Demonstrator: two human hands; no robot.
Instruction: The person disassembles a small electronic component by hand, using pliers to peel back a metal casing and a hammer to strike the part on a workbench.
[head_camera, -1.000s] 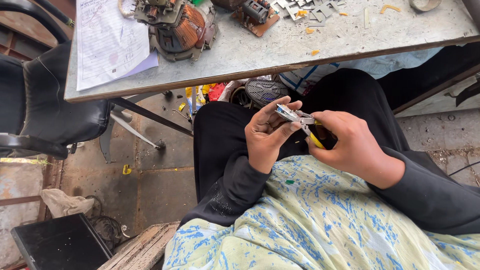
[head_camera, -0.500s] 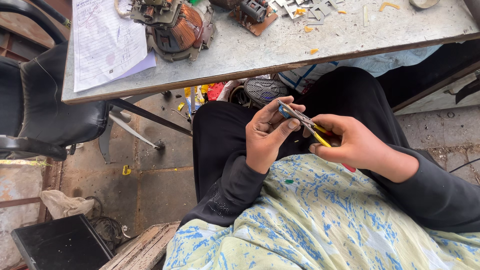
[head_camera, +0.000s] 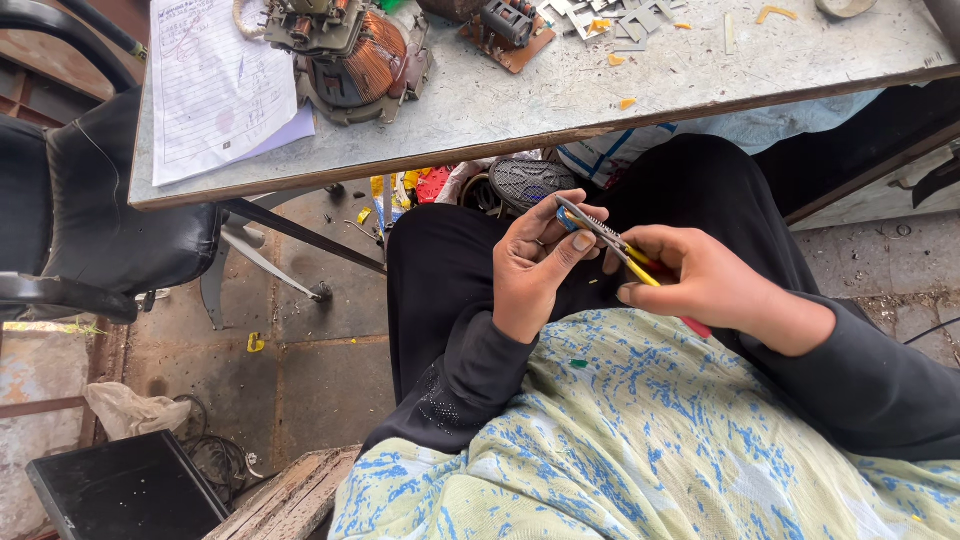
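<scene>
the right hand (head_camera: 705, 285) is closed around the pliers (head_camera: 612, 243), whose tip meets a small part (head_camera: 567, 218) pinched in the left hand (head_camera: 535, 265) fingers above the lap. judging by this, the gripping work is midway; the motor (head_camera: 350, 55) sits untouched on the desk (head_camera: 560, 100).

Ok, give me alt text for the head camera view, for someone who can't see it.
Over the person's lap, the right hand holds yellow-handled pliers whose tip meets a small part pinched in the left hand. Above, a worktable holds a copper-wound motor and a paper sheet.
</scene>
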